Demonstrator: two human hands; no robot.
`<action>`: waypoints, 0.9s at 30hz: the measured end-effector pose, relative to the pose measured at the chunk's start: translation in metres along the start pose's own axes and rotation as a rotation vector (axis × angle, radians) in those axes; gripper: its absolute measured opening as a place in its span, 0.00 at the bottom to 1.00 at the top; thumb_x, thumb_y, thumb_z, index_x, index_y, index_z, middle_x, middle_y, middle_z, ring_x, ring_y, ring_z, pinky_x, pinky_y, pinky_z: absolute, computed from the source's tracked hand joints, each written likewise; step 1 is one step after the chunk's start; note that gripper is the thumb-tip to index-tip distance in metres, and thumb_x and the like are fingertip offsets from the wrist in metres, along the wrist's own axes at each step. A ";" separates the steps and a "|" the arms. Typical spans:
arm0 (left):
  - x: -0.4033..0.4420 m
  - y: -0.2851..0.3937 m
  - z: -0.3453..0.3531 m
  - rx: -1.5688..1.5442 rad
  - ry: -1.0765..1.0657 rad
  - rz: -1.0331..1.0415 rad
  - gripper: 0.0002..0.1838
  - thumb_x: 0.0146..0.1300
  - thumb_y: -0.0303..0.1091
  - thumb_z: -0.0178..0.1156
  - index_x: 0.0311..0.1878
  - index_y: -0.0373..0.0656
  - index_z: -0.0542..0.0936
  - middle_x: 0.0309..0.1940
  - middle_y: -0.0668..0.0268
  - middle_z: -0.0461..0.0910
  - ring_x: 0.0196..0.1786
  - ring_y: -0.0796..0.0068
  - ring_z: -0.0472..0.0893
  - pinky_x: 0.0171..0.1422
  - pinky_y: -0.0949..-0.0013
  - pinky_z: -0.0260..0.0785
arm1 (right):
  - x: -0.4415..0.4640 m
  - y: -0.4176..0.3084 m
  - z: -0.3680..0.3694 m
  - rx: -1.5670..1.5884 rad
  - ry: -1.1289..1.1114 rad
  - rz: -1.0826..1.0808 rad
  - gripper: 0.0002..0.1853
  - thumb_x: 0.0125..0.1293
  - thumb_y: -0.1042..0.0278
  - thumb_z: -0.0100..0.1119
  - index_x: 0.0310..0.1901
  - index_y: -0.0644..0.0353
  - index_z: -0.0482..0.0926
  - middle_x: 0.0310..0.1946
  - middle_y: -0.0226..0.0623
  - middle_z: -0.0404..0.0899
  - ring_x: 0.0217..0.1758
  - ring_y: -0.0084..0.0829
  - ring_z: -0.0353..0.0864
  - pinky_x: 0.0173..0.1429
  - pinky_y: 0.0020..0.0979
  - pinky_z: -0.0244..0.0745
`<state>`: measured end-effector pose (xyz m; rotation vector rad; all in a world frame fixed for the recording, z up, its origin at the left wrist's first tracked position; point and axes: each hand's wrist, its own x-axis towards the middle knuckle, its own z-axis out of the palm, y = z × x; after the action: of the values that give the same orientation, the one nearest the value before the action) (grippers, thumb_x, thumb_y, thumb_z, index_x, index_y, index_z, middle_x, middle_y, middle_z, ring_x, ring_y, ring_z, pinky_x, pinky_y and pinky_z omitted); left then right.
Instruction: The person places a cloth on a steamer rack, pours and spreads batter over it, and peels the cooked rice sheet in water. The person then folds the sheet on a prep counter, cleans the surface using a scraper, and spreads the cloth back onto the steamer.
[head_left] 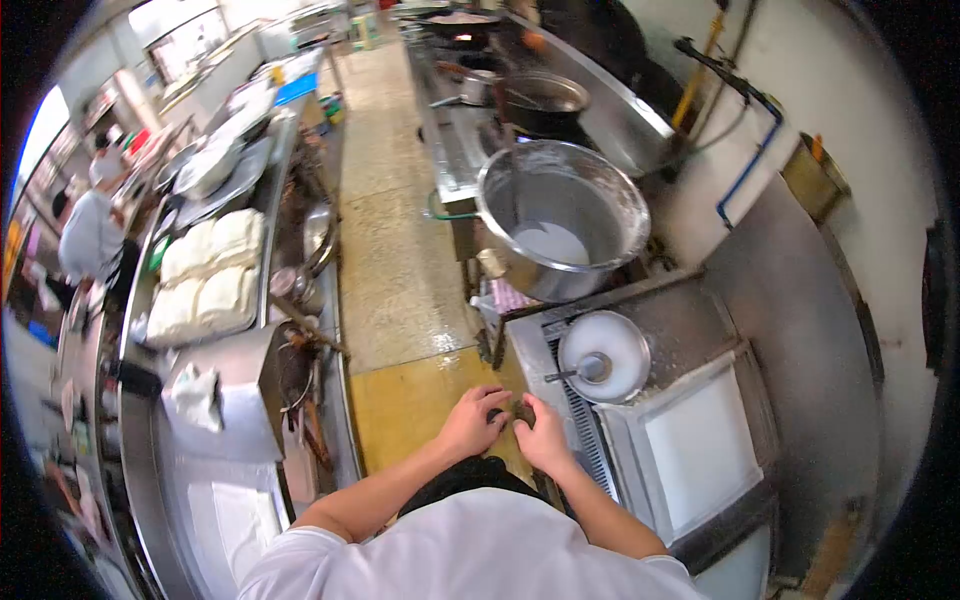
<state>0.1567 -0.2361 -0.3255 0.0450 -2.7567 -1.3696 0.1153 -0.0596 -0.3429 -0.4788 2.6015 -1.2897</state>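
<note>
Head view: your left hand has curled fingers, grip can't be told. Your right hand, fingers bent, touches a small dark thing between both hands; pinch unclear. Yellow floor below, bowl with ladle near right.

Steel counter on the right, white-filled bowl, white-filled metal tray beside it

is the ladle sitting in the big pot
No, the ladle rests in the smaller bowl of white liquid, in front of the big pot.
</note>
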 end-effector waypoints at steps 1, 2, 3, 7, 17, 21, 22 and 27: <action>-0.013 0.000 -0.008 -0.008 0.029 -0.051 0.21 0.63 0.33 0.69 0.61 0.43 0.84 0.61 0.49 0.80 0.65 0.46 0.77 0.71 0.53 0.71 | -0.004 -0.013 0.005 0.009 -0.042 -0.057 0.26 0.61 0.71 0.65 0.61 0.68 0.77 0.56 0.56 0.82 0.61 0.54 0.80 0.67 0.46 0.74; -0.027 -0.002 -0.014 -0.021 0.065 -0.076 0.22 0.63 0.33 0.69 0.61 0.43 0.83 0.62 0.50 0.80 0.65 0.46 0.77 0.71 0.53 0.71 | -0.007 -0.024 0.009 0.014 -0.084 -0.117 0.26 0.61 0.71 0.65 0.62 0.68 0.76 0.56 0.55 0.81 0.62 0.54 0.80 0.67 0.45 0.74; -0.041 -0.006 -0.022 -0.035 0.103 -0.098 0.22 0.64 0.33 0.69 0.61 0.42 0.83 0.62 0.50 0.80 0.65 0.46 0.77 0.71 0.53 0.72 | -0.008 -0.036 0.012 0.017 -0.124 -0.179 0.26 0.61 0.71 0.65 0.62 0.67 0.76 0.56 0.55 0.81 0.62 0.53 0.79 0.67 0.45 0.74; -0.088 -0.014 -0.055 -0.033 0.277 -0.162 0.22 0.63 0.30 0.70 0.61 0.40 0.83 0.60 0.52 0.81 0.62 0.48 0.80 0.67 0.55 0.75 | -0.012 -0.079 0.036 0.005 -0.269 -0.321 0.26 0.62 0.71 0.65 0.62 0.67 0.76 0.57 0.53 0.80 0.62 0.53 0.78 0.68 0.45 0.73; -0.187 -0.075 -0.161 -0.249 0.666 -0.465 0.25 0.66 0.31 0.69 0.65 0.37 0.78 0.60 0.53 0.82 0.60 0.57 0.83 0.65 0.59 0.76 | 0.013 -0.191 0.158 -0.047 -0.564 -0.637 0.29 0.63 0.69 0.63 0.65 0.70 0.72 0.61 0.56 0.77 0.65 0.55 0.74 0.71 0.49 0.69; -0.227 -0.138 -0.199 -0.462 0.892 -0.542 0.30 0.67 0.27 0.68 0.71 0.34 0.71 0.61 0.52 0.81 0.58 0.63 0.83 0.62 0.62 0.78 | 0.011 -0.257 0.239 -0.019 -0.690 -0.694 0.28 0.64 0.70 0.62 0.65 0.71 0.72 0.61 0.57 0.76 0.66 0.56 0.74 0.72 0.49 0.68; -0.237 -0.153 -0.210 -0.530 0.949 -0.552 0.32 0.67 0.26 0.68 0.72 0.34 0.68 0.61 0.52 0.80 0.57 0.64 0.83 0.62 0.62 0.78 | 0.010 -0.272 0.261 -0.018 -0.721 -0.710 0.28 0.64 0.70 0.61 0.65 0.71 0.72 0.61 0.57 0.76 0.66 0.56 0.74 0.72 0.49 0.68; -0.289 -0.213 -0.267 -0.638 1.099 -0.562 0.34 0.68 0.24 0.66 0.75 0.35 0.64 0.61 0.52 0.79 0.55 0.67 0.83 0.58 0.65 0.79 | 0.011 -0.342 0.371 -0.030 -0.771 -0.874 0.29 0.63 0.71 0.61 0.66 0.72 0.72 0.61 0.58 0.76 0.66 0.57 0.73 0.72 0.49 0.69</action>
<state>0.4627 -0.5617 -0.3468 1.1788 -1.3805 -1.5556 0.2896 -0.5303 -0.2924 -1.8203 1.7624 -0.9218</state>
